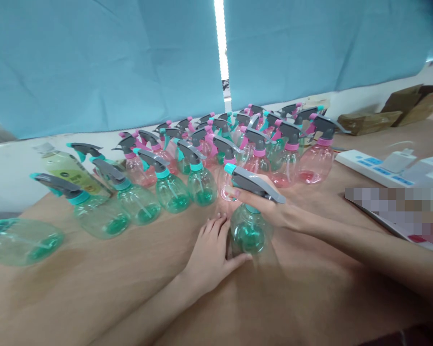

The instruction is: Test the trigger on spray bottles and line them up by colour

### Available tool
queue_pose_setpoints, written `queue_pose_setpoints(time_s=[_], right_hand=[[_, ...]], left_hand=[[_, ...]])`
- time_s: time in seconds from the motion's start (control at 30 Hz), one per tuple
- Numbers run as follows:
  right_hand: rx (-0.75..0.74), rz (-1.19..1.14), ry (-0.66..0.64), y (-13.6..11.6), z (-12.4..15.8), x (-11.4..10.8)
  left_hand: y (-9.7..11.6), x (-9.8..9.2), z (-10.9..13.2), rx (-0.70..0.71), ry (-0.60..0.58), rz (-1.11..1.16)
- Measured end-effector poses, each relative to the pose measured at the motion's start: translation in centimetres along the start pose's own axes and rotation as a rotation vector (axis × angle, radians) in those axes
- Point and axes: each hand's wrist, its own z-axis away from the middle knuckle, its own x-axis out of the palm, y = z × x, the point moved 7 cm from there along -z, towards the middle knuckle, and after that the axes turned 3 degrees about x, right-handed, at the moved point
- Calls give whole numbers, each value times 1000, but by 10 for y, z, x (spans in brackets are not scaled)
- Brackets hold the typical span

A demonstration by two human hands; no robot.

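Note:
My right hand (263, 204) wraps around the grey trigger head (254, 185) of a clear green spray bottle (250, 233), which stands on the wooden table (94, 293) with its teal collar showing below my fingers. My left hand (211, 254) lies flat on the table beside the bottle's base, its thumb reaching to the bottle's lower edge. Beyond my hands stand several pink spray bottles, such as one at the right (315, 161), and several green ones (171, 192). Further green bottles lie on their sides at the left (101, 216).
A yellowish plastic bottle (70, 170) lies at the far left. On the right sit a white power strip (375, 168) and a pixelated, unreadable item (397, 211). Cardboard pieces (368, 122) rest at the back right, before a blue curtain (94, 62).

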Motion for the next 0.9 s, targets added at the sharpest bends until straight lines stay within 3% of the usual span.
queue_pose_setpoints(time_s=[0.33,0.9], right_hand=[[57,-137,-46,-4,2,5],[52,-127,-37,0,2,3]], left_hand=[[-1,-1,1,-4,11,28],[0,-1,0,-1,23,25]])
